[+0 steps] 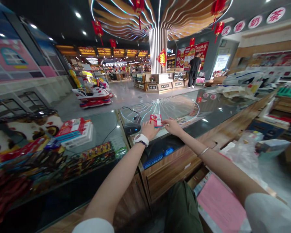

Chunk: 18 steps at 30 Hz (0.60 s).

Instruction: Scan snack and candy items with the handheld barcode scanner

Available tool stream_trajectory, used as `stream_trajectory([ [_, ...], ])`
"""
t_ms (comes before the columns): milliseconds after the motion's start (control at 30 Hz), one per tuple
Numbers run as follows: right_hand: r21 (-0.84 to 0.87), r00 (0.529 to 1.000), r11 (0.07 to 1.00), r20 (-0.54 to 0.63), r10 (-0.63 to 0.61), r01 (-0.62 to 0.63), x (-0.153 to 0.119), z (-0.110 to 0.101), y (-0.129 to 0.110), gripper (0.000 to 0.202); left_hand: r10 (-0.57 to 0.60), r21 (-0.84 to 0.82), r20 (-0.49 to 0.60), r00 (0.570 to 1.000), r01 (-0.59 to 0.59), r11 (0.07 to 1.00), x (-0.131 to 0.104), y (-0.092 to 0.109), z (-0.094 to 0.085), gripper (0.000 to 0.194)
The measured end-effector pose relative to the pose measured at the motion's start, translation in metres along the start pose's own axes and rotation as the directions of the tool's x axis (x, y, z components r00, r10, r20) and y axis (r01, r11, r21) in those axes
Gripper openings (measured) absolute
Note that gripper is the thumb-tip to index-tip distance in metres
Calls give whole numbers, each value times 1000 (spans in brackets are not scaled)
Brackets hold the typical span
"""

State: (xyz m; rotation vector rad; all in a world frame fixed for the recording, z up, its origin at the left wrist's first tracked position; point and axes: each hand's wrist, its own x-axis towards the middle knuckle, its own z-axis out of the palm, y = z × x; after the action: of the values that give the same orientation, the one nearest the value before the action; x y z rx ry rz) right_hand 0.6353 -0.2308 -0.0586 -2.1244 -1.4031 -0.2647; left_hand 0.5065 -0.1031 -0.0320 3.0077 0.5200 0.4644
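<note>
In the head view, a small flat red packet [156, 120] with a white label is held over the glass counter, its printed face towards me. My left hand [149, 130], with a white watch on the wrist, grips its lower left corner. The fingers of my right hand [174, 126] are bent together, their tips at the packet's right edge. Close to my left hand sits a black scanner [135, 124] on a base with a blue light. Part of the packet's lower edge is covered by my fingers.
On the left, a stack of red and white packs [72, 131] lies on the glass near several snack boxes [97, 153]. Below right is an open drawer with a pink sheet [221, 202]. Plastic bags [244, 150] lie at right. A person [195, 69] stands far off.
</note>
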Motion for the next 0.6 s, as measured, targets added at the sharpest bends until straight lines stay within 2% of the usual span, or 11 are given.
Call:
stream_trajectory([
  [100,99,992,989,50,-116,110,-2,1,-2,54,-63,2,-19,998,63,998,-1,-1,-1,60],
  [167,114,988,984,64,-143,135,-1,3,0,58,-89,-1,-23,996,89,996,-1,0,-2,59],
  [300,20,999,1000,-40,0,1,4,5,8,56,-103,-28,-17,995,102,994,0,2,-3,53],
  [400,-39,989,992,-93,113,-117,7,5,14,59,-6,-54,38,999,8,999,2,1,-6,49],
  [500,-73,987,985,-44,154,-157,6,6,15,56,125,-60,74,989,-121,991,2,-4,-7,40],
  [600,-86,987,984,37,157,-154,2,5,13,50,145,-28,65,987,-144,989,2,-10,-4,38],
])
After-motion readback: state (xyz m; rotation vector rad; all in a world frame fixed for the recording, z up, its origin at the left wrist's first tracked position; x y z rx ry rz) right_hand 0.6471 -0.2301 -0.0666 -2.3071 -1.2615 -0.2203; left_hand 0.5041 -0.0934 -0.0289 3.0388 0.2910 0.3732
